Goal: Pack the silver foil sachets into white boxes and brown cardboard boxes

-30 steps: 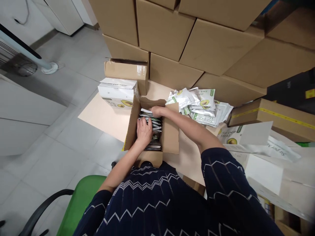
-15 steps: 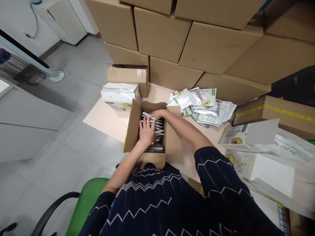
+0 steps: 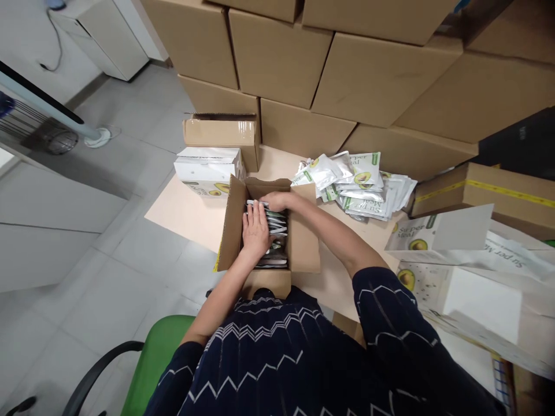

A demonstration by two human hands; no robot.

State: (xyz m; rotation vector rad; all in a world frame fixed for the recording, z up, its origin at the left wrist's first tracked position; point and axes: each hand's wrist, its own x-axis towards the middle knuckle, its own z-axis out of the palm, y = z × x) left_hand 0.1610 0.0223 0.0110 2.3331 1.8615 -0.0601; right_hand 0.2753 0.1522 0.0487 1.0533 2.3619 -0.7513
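An open cardboard box (image 3: 304, 231) stands at the table's near edge, holding a row of upright flat packets (image 3: 276, 223). My left hand (image 3: 255, 232) lies on the packets at the box's left side, fingers stretched out and close together. At the far end of the row, my right hand (image 3: 276, 201) reaches in over the right flap. Its fingertips are down among the packets and hidden, so I cannot see what they grip. Loose avocado-print pouches (image 3: 362, 186) lie in a heap to the right of the box, on the table (image 3: 186, 222).
Behind the table rises a wall of stacked cartons (image 3: 277, 58). A white printed box (image 3: 208, 167) and a small brown carton (image 3: 221, 132) stand at the left. Open white boxes (image 3: 481, 300) and a yellow-taped carton (image 3: 511, 185) are at the right. A green chair (image 3: 160, 358) is at lower left.
My left hand's fingers have drawn together and lie flatter on the packets. My right hand has shifted slightly left along the far end of the row. The view has moved slightly.
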